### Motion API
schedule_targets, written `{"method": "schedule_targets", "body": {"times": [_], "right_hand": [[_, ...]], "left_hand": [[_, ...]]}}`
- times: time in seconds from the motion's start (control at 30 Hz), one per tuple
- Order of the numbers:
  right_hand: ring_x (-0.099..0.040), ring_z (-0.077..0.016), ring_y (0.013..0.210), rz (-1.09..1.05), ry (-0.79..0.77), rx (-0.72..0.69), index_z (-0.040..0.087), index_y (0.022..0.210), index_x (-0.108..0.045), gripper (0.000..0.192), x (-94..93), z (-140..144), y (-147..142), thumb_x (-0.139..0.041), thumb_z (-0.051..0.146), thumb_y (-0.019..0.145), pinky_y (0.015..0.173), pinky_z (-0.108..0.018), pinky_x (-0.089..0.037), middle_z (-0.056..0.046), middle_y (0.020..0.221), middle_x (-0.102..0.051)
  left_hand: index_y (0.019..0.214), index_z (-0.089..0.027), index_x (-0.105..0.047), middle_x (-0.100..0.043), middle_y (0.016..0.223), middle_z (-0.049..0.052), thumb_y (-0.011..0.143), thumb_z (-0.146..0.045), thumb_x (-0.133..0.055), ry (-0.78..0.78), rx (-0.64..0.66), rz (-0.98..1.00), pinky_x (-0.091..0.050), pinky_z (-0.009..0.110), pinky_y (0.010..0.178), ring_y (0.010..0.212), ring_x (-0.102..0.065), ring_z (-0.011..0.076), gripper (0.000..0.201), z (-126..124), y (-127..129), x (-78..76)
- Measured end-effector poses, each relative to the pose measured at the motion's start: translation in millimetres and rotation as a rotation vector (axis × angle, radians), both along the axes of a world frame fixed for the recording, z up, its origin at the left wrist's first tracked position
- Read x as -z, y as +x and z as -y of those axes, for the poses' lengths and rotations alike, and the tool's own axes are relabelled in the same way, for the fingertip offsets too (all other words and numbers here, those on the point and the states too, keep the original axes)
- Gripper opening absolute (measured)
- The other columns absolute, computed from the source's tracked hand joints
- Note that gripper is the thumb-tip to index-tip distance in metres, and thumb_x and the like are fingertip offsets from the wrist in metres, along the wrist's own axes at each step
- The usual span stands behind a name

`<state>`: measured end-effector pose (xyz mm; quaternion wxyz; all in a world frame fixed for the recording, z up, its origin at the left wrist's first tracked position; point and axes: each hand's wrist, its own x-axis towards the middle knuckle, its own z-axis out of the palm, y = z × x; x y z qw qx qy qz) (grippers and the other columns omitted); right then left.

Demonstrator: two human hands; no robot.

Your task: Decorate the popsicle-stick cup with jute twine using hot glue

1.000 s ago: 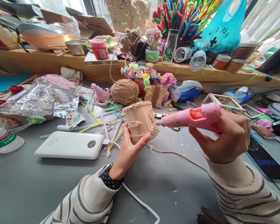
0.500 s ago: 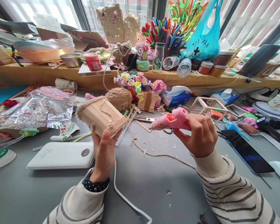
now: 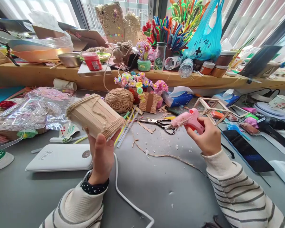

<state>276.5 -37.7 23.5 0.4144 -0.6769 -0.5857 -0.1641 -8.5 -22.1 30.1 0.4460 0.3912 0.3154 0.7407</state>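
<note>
My left hand (image 3: 101, 158) is closed around a small tilted pot made of wooden craft sticks (image 3: 95, 115), with twine wrapped along both of its ends. A loose bit of twine lies across the sticks. To the right, my right hand (image 3: 206, 136) grips a pink hot glue gun (image 3: 188, 122) whose nozzle points left, above a pair of scissors (image 3: 156, 122) on the table. The pot and the glue gun are well apart. A strand of twine (image 3: 166, 156) runs over the grey table (image 3: 154, 186) between my hands.
Behind the pot sits a ball of twine (image 3: 120, 99), beside a bundle of craft sticks (image 3: 148, 103). A white power bank (image 3: 59, 158) with a cable lies left; a phone (image 3: 248, 152) lies right. A wooden stick frame (image 3: 211, 109) stands behind my right hand.
The glue gun has moved right and turned in my right hand, away from the pot. My left hand has shifted the pot slightly left. The whole view has shifted a little.
</note>
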Motion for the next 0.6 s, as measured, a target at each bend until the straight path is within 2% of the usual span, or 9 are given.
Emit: {"method": "schedule_targets", "body": {"times": [0.13,0.23,0.43,0.6], "right_hand": [[-0.055,-0.0185,0.061,-0.027,-0.091,-0.014,0.018,0.076,-0.057,0.04,18.5,13.2,15.4,-0.055,0.057,0.066,0.057,-0.031,-0.043,-0.006,0.07,-0.062],[-0.056,-0.0186,0.062,-0.046,-0.172,-0.041,0.018,0.072,-0.06,0.044,28.5,15.8,21.5,-0.052,0.062,0.066,0.058,-0.031,-0.043,-0.006,0.069,-0.062],[-0.055,-0.0174,0.056,-0.079,-0.304,-0.061,0.019,0.065,-0.063,0.05,39.5,13.4,24.6,-0.05,0.068,0.063,0.054,-0.03,-0.041,-0.005,0.063,-0.061],[-0.057,-0.0193,0.064,-0.093,-0.346,-0.071,0.019,0.069,-0.062,0.048,44.3,10.5,19.2,-0.051,0.065,0.065,0.06,-0.032,-0.043,-0.007,0.069,-0.063]], "left_hand": [[0.124,-0.034,-0.049,-0.051,0.132,0.003,0.073,-0.046,-0.063,-0.038,0.148,-0.014,-0.046,0.041,0.095,0.117,-0.052,0.0262,0.055,4.3,7.0,4.1],[0.126,-0.032,-0.047,-0.05,0.133,0.005,0.073,-0.046,-0.063,-0.057,0.214,-0.031,-0.048,0.04,0.093,0.116,-0.053,0.0261,0.057,5.9,9.2,4.8],[0.128,-0.03,-0.046,-0.05,0.133,0.006,0.075,-0.044,-0.062,-0.073,0.249,-0.056,-0.048,0.039,0.094,0.118,-0.051,0.025,0.057,6.1,9.7,5.1],[0.129,-0.028,-0.044,-0.049,0.134,0.008,0.073,-0.046,-0.063,-0.125,0.244,-0.077,-0.047,0.04,0.095,0.119,-0.05,0.0269,0.062,4.9,9.6,5.0]]}}
